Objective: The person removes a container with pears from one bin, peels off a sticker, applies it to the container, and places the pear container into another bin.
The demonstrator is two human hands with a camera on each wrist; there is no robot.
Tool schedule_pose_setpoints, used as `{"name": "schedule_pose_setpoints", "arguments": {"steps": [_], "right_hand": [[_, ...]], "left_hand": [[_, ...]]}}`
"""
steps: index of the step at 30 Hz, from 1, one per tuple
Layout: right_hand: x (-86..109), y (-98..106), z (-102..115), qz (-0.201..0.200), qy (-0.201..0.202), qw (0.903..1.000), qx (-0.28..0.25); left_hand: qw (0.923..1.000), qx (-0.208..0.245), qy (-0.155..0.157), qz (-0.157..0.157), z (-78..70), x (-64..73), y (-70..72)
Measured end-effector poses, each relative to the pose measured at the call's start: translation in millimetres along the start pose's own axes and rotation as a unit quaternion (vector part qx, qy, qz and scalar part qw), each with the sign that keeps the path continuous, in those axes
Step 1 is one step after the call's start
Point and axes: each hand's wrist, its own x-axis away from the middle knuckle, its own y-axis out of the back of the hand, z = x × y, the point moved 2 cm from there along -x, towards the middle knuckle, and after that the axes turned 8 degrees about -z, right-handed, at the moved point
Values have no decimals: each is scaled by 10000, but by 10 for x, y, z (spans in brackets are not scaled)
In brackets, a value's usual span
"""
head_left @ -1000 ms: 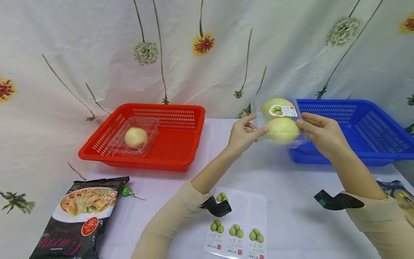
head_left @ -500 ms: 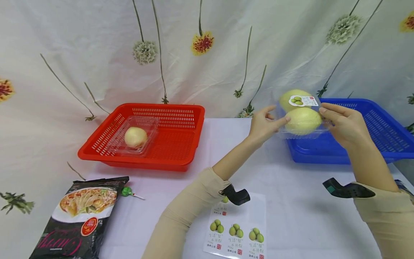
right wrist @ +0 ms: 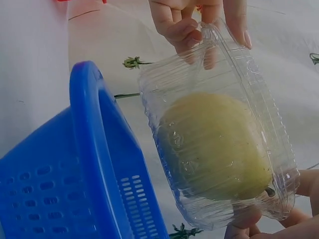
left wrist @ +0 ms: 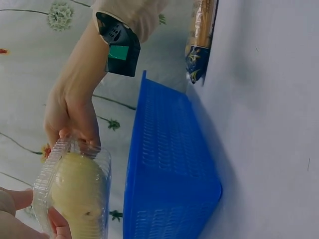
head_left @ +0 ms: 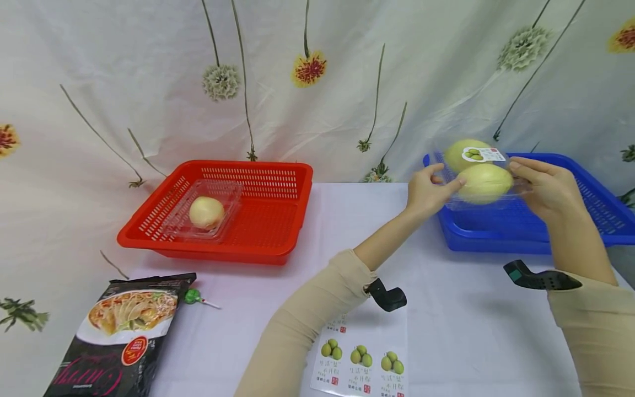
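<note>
left hand (head_left: 429, 189) pinching clear fruit box (right wrist: 172, 79), right hand (head_left: 552, 186) pinching its opposite side

In the head view, the left hand (head_left: 430, 190) stood right of centre and the right hand (head_left: 553, 187) nearer the right edge, well apart, facing each other in a pinching grip. The left thumb (head_left: 453, 186) pointed rightward. The left arm (head_left: 342, 298) slanted up and right from the bottom centre; the right arm (head_left: 580, 242) leaned up and left from the lower right. Beige sleeves (head_left: 592, 336) ended below bare wrists. In the right wrist view, left fingers (right wrist: 234, 22) bent downward at the top centre.
</note>
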Motion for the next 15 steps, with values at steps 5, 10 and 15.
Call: {"name": "schedule_pose_setpoints", "arguments": {"steps": [5,10,15], "right_hand": [[-44,115,-9,2,-57,9992,-390],[-68,228,-33,34,-75,9978,-660],[-105,303,-64,55,-168,9974,-697]], "left_hand": [[9995,-285,-111,20,-9,2,-106],[9994,-339,-20,108,8,1,-211],[9994,-175,255,163,55,-8,-292]]}}
